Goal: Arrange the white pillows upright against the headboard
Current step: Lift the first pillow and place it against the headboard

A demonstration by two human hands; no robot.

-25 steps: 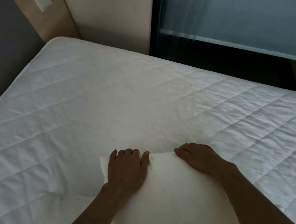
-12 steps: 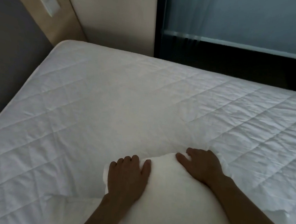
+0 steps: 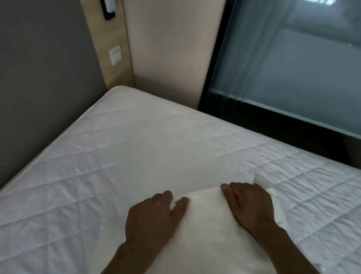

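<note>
A white pillow (image 3: 208, 241) is held above the near part of the quilted mattress (image 3: 131, 159). My left hand (image 3: 154, 218) grips its far left corner, fingers curled over the edge. My right hand (image 3: 251, 206) clasps the far right corner, where the fabric bunches. The grey padded headboard (image 3: 29, 83) runs along the left side of the bed, well apart from the pillow. The pillow's near end is cut off by the frame's bottom edge.
A wooden strip with a white wall switch (image 3: 115, 54) and a dark wall fitting (image 3: 109, 1) stands beside the headboard. A beige wall panel (image 3: 171, 44) and a dark-framed glass partition (image 3: 297, 66) lie behind the bed's far edge.
Both hands have closed on the pillow's far corners and lifted it up and forward. My view has tilted upward, showing more wall and glass.
</note>
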